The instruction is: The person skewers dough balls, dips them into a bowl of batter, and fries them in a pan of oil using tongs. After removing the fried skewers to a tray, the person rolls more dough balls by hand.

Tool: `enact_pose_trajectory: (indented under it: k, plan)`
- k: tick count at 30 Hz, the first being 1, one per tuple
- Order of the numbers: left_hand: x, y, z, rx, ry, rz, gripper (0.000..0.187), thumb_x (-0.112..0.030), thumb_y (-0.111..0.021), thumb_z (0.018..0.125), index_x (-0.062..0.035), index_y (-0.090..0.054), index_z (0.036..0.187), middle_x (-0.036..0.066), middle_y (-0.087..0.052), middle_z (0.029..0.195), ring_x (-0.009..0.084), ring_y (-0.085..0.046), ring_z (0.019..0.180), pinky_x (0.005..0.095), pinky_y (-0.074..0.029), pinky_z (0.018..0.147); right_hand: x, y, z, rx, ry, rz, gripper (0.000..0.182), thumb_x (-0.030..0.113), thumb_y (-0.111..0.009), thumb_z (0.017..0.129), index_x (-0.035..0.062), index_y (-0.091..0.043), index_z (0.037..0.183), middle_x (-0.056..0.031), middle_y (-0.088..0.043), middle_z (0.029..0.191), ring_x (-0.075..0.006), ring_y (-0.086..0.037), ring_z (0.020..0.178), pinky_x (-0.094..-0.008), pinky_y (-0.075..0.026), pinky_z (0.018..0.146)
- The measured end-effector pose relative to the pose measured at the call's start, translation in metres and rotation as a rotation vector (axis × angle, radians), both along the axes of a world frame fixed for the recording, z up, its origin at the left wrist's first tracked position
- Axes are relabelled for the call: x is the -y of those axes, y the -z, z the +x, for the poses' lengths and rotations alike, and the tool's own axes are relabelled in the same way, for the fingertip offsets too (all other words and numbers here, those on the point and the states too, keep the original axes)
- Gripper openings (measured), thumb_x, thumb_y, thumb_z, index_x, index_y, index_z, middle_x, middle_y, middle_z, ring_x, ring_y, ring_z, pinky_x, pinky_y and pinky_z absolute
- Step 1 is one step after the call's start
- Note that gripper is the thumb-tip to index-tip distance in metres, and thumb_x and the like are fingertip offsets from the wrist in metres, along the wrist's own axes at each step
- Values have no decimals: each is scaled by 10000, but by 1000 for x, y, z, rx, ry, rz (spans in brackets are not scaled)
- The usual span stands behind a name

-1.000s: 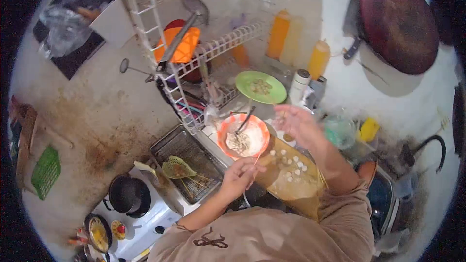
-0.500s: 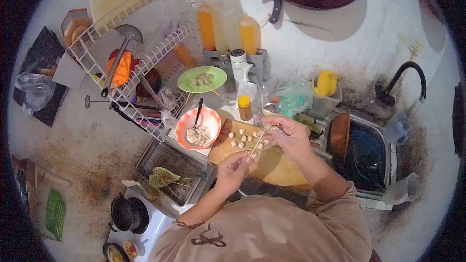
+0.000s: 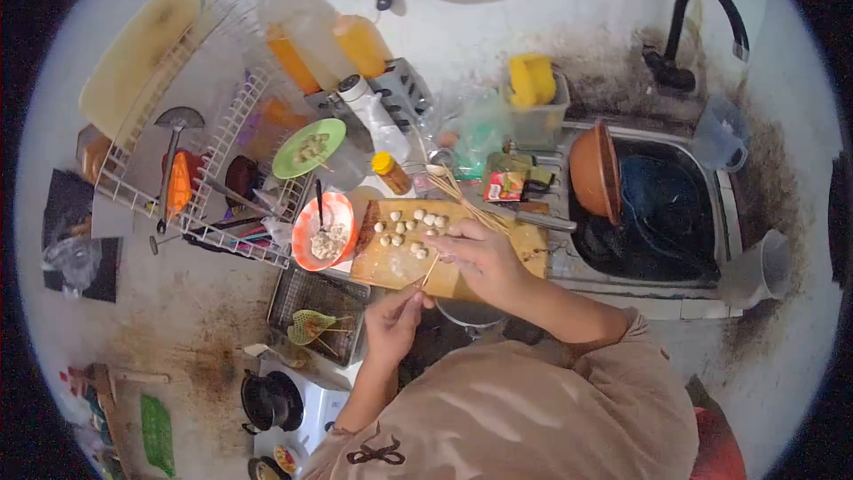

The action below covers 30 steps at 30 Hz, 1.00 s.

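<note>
A thin wooden skewer (image 3: 431,269) slants up from my left hand (image 3: 393,320), whose thumb and fingers pinch its lower end. My right hand (image 3: 484,262) is closed around the upper end, above the cutting board; what its fingertips hold is hidden. Several small pale balls (image 3: 419,214) lie on the wooden cutting board (image 3: 391,271), left of and beyond the right hand. More bare skewers (image 3: 462,196) rest in a bunch at the board's back right. An orange-rimmed bowl (image 3: 300,244) left of the board holds a pale mixture and a dark-handled spoon (image 3: 320,198).
A green plate (image 3: 333,135) with skewered balls stands behind the bowl. Nearby are a yellow-capped jar (image 3: 391,173), a white flask (image 3: 373,111) and a dish rack (image 3: 209,160). On the right, a sink (image 3: 657,276) holds a brown pot (image 3: 595,173). A knife (image 3: 542,216) lies near the board.
The view has swung to the right, showing more of the sink. Both hands still meet at the skewer, and the right hand has turned so its back shows more, uncovering the bunch of skewers.
</note>
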State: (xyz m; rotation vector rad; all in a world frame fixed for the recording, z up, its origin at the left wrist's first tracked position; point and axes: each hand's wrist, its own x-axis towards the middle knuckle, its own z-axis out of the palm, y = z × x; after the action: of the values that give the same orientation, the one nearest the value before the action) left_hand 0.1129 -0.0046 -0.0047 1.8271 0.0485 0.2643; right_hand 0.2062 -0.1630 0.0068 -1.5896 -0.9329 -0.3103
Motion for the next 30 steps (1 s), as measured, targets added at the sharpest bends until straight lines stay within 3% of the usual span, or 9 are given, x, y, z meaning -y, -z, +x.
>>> enact_pose_trajectory:
  k: [8,11,14,17,20,24,25,28,30]
  plan:
    - [31,9,0,-37,-38,59,153,0,-488,805,44,-592,908,28,-575,694,48,-453,559,177,-373,507,18,27,-12,-57,109,-24,354,-61,-530,679,51,-574,1012,-111,-497,752,-222,-525,653,-285,-434,578]
    - [37,9,1,-5,-3,143,148,-54,-515,812,33,-598,899,8,-561,679,22,-382,499,157,-297,438,18,34,-15,-131,81,0,334,-45,-537,686,50,-578,1004,-109,-497,752,-219,-522,645,-287,-434,577]
    - [40,5,2,-123,-55,124,170,11,-469,808,57,-583,925,41,-577,700,59,-485,614,184,-399,564,16,37,-21,-137,16,-33,321,-28,-534,696,53,-580,1004,-111,-501,763,-215,-524,650,-286,-432,569]
    - [32,16,3,-84,-15,99,201,4,-455,819,48,-555,987,47,-579,739,60,-484,620,186,-398,552,10,35,-23,-201,-61,31,305,-33,-504,719,34,-559,1011,-117,-466,745,-234,-514,665,-303,-422,571]
    - [30,15,8,-50,10,-92,249,-75,-464,843,13,-502,1073,26,-554,754,28,-397,530,156,-321,474,2,26,-15,-208,-37,31,297,-24,-516,726,37,-559,1013,-114,-471,753,-230,-505,656,-290,-418,578]
    - [0,28,3,-89,16,-110,252,-107,-445,859,-11,-484,1089,-1,-502,712,38,-399,570,161,-317,487,-25,29,4,-253,24,168,471,-5,-509,754,77,-407,1207,-115,-515,872,-186,-521,710,-271,-424,622]
    - [-8,29,0,-100,-16,-126,245,-111,-438,862,-3,-493,1075,-4,-495,702,39,-404,582,166,-327,507,-30,28,6,-492,-67,116,573,-2,-491,777,92,-262,1294,-110,-531,940,-162,-527,776,-272,-430,681]
    - [-37,28,-6,-105,-92,-206,238,-119,-426,867,14,-512,1044,-11,-481,686,42,-414,614,177,-345,551,-57,15,24,-473,-101,352,581,23,-469,803,90,-200,1314,-110,-541,962,-169,-531,815,-280,-427,721]
    - [-59,26,-9,-70,-117,-304,234,-120,-431,865,13,-515,1038,-13,-478,693,41,-416,624,177,-342,557,-76,4,49,-353,7,227,445,38,-439,813,58,-327,1244,-133,-544,979,-212,-538,850,-297,-419,752]
